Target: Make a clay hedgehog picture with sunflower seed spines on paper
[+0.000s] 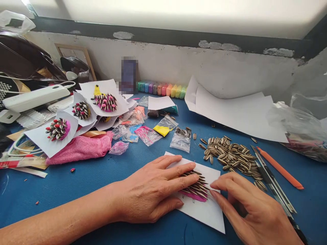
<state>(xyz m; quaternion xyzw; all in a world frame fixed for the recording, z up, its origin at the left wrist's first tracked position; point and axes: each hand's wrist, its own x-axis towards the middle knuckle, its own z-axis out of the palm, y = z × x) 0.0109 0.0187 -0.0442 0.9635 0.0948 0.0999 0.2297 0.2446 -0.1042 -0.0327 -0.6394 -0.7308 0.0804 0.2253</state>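
A white paper sheet (213, 217) lies on the blue table, bearing a flat magenta clay shape (195, 196) covered with rows of striped sunflower seeds (200, 180). My left hand (150, 187) rests flat over the paper's left side, its fingers spread and touching the seeds. At the right end of the rows my right hand (250, 207) has thumb and forefinger pinched around the tip of a sunflower seed, mostly hidden by the fingertips. Small drawn legs show below the clay. Just behind my right hand is a loose pile of sunflower seeds (230, 153).
An orange stick-like tool (281, 168) and pens (276, 187) lie at the right. Clay packets, including a yellow one (165, 128), sit behind the paper. Seed-covered clay figures (106, 102) on paper and a pink cloth (81, 148) occupy the left. White sheets (230, 109) lean near the wall.
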